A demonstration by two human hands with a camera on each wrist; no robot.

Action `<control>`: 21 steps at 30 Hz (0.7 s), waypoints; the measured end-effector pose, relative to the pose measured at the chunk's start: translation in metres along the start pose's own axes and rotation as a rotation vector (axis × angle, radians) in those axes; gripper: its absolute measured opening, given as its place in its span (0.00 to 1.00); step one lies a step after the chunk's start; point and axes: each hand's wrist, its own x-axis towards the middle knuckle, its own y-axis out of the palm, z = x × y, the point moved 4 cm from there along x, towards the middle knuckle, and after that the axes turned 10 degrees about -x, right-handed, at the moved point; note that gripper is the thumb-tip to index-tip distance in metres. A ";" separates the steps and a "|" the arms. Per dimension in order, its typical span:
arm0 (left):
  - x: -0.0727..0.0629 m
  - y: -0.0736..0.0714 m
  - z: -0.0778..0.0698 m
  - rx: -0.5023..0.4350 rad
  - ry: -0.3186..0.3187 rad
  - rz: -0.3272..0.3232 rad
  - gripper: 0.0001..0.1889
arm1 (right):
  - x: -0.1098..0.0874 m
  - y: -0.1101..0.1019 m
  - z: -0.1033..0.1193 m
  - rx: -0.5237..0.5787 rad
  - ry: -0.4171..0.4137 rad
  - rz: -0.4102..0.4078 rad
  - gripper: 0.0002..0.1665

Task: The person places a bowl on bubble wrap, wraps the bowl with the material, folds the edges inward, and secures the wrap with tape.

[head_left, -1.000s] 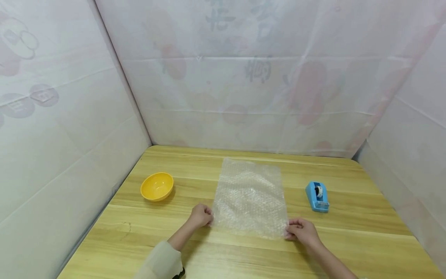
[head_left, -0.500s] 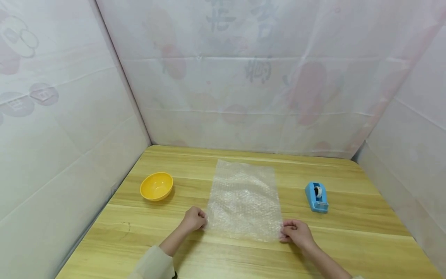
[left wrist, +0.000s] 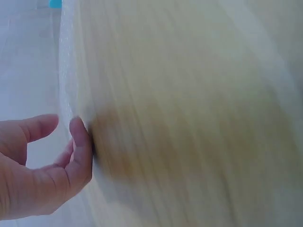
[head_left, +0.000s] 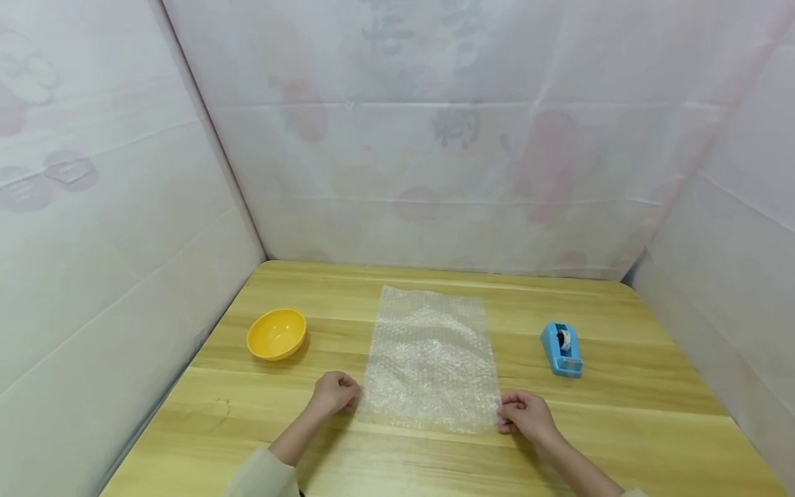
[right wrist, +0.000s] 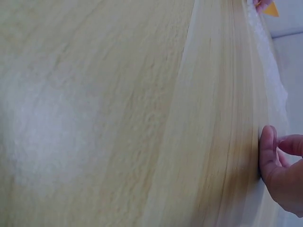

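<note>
- One round yellow bowl (head_left: pixel 276 336), probably plastic.
- One left hand (head_left: pixel 333 393), grip apart, beside one clear rectangular bubble-wrap sheet (head_left: pixel 428 359).
- The sheet lies mid-surface (head_left: pixel 397 466): likely light, floppy, slightly slippery, bubbles easily popped; best held by its near corners.
- One right hand (head_left: pixel 529 416), grip apparently pinching its near right corner.
- One blue tape dispenser (head_left: pixel 562 350), one white roll (head_left: pixel 565 339).

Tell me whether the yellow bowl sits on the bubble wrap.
No, the yellow bowl stands on the table, left of the bubble wrap and apart from it.
</note>
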 end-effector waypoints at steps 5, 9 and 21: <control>-0.001 -0.015 0.003 -0.111 -0.041 -0.115 0.20 | 0.001 0.001 0.001 -0.007 -0.005 -0.008 0.11; -0.004 -0.028 0.007 -0.213 -0.047 -0.227 0.25 | 0.001 0.001 0.000 -0.015 -0.002 -0.015 0.11; -0.011 -0.058 0.008 -0.323 0.141 -0.558 0.23 | 0.001 0.001 0.000 -0.028 -0.007 -0.011 0.10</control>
